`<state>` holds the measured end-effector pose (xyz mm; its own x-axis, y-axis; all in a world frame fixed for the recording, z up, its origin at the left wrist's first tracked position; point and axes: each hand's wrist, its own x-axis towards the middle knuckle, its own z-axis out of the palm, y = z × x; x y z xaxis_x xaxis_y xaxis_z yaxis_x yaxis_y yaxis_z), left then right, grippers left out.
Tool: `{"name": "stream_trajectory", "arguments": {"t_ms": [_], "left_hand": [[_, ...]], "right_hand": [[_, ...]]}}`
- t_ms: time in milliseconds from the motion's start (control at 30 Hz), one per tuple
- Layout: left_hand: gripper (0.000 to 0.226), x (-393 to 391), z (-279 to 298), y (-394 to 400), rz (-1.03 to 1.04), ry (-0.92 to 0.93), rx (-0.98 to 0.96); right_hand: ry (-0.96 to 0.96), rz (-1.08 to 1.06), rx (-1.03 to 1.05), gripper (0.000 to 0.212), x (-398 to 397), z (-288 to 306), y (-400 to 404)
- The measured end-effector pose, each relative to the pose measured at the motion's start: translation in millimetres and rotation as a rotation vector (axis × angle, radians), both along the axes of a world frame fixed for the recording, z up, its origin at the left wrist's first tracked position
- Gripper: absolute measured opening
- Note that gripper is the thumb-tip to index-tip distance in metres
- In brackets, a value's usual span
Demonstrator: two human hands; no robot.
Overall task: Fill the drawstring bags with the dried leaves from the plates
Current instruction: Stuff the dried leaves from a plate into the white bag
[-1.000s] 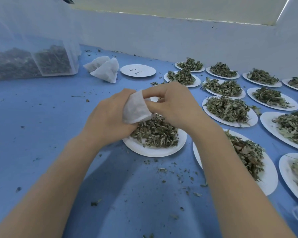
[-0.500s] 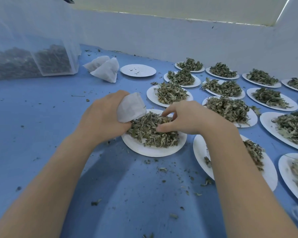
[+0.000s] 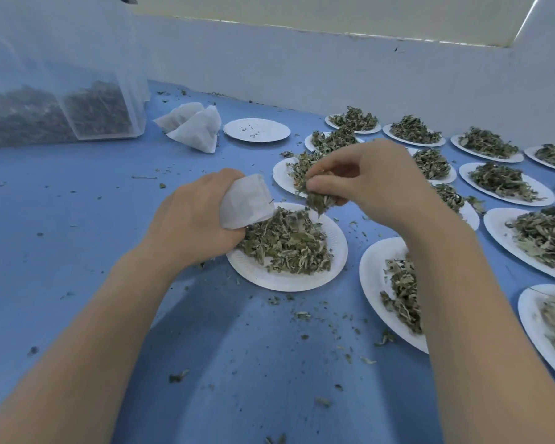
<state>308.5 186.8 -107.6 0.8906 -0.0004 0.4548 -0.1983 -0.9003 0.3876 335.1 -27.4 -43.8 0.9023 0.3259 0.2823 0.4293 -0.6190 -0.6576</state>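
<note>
The left hand (image 3: pixel 193 224) grips a small white drawstring bag (image 3: pixel 246 201), fingers curled round its lower part, its open end tilted toward two o'clock. The bag hangs just above the ten o'clock edge of the nearest paper plate (image 3: pixel 289 278), which carries a heap of dried leaves (image 3: pixel 285 241). The right hand (image 3: pixel 369 181) hovers above the plate's far edge, at about three o'clock from the bag, thumb and fingertips pinching a clump of leaves (image 3: pixel 318 200) that dangles below them, near the bag's mouth but apart from it. More leaf-laden plates (image 3: pixel 510 184) fill the blue tabletop (image 3: pixel 61 203) from twelve to four o'clock of the near plate. An almost bare plate (image 3: pixel 257 129) sits at twelve o'clock, with two filled white bags (image 3: pixel 193 126) lying just beside it at its nine o'clock. A clear plastic bin (image 3: pixel 61 100) of dark leaves stands far off at ten o'clock. Leaf crumbs speckle the tabletop.
</note>
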Motion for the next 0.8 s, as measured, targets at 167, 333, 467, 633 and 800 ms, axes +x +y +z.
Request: {"name": "stream_trajectory", "arguments": {"t_ms": [167,333,467,633,800], "left_hand": [[0.053,0,0,0,-0.022,-0.015,-0.014],[0.052,0,0,-4,-0.018,-0.054,-0.037],[0.049,-2,1,-9,-0.050,-0.090,-0.053],[0.055,-4,-1,-16,-0.081,-0.116,-0.044],[0.052,-3,-1,-17,-0.084,-0.106,-0.015]], "right_hand": [[0.016,0.072,0.162,0.007,-5,3,8],[0.039,0.109,0.177,0.007,-6,-3,20],[0.008,0.135,0.107,0.011,-6,-7,31],[0.015,0.219,-0.097,0.018,-10,-9,41],[0.136,0.328,-0.077,0.023,-13,-3,31]]}}
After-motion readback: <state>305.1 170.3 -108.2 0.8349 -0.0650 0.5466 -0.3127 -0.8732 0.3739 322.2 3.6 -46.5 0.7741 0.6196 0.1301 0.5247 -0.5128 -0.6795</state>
